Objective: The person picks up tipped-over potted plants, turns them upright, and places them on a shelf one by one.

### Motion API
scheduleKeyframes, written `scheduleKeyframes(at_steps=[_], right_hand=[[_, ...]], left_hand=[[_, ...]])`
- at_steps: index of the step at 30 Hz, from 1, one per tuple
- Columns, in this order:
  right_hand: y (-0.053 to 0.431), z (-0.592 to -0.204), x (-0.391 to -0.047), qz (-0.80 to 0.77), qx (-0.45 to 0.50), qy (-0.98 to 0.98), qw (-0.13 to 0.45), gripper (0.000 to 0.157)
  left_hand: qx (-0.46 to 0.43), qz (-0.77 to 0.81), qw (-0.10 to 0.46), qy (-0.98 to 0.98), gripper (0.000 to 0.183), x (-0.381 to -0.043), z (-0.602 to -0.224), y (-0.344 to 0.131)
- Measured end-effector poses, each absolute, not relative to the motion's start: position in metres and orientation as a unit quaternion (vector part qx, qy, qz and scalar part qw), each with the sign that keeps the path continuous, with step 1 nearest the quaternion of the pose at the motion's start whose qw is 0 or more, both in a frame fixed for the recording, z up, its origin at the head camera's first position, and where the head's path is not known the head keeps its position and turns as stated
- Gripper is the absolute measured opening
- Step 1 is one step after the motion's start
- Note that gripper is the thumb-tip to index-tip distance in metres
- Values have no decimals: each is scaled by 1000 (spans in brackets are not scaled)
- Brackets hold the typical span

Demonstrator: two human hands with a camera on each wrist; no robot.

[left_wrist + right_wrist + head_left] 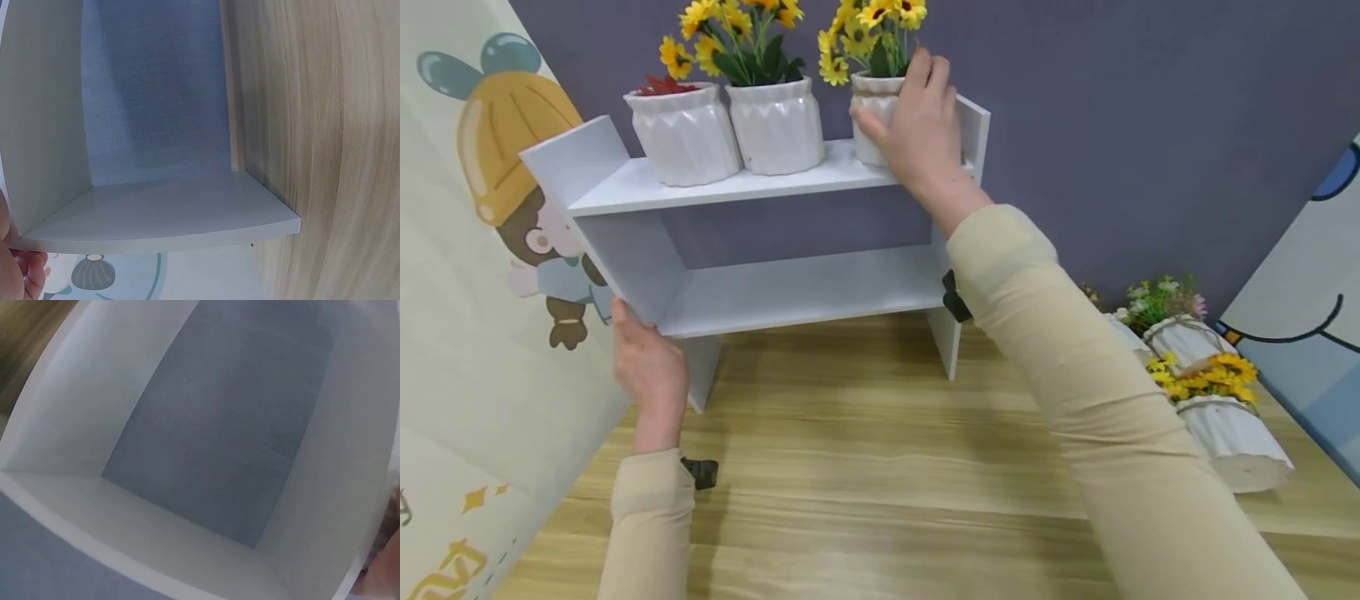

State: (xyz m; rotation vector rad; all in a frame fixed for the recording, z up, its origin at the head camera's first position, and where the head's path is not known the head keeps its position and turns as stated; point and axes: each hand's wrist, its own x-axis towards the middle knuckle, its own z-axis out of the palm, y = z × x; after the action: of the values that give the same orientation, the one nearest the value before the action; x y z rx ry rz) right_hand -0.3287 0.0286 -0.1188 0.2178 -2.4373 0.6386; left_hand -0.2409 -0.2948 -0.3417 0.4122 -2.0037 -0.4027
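Note:
A small white two-tier shelf stands on the wooden table. On its top board, at the right end, a white ribbed flowerpot with yellow flowers sits within the spread thumb and fingers of my right hand. The pot's right side is hidden behind that hand. My left hand holds the shelf's left side panel low down, by the lower board. In the left wrist view its curled fingers show at the panel's front edge. Part of the right hand shows at the right wrist view's edge.
Left of the gripped pot stand two more white pots, one with yellow flowers and one with a red plant. Wrapped flower pots lie on the table at the right. A purple wall rises behind.

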Motion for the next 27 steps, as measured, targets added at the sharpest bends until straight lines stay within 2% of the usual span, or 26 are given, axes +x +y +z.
scheduleKeyframes(at_steps=[17,22,27], right_hand=[[42,-114,-319,278,92,-924,247,93],[51,-113,-309,259,109,-925,256,86],[61,-112,-301,253,149,-912,287,64]], left_hand=[[169,-170,505,-829,41,-237,-339,-295],[168,-166,507,-829,41,-237,-339,-294],[162,-160,514,-827,42,-237,-340,-295]])
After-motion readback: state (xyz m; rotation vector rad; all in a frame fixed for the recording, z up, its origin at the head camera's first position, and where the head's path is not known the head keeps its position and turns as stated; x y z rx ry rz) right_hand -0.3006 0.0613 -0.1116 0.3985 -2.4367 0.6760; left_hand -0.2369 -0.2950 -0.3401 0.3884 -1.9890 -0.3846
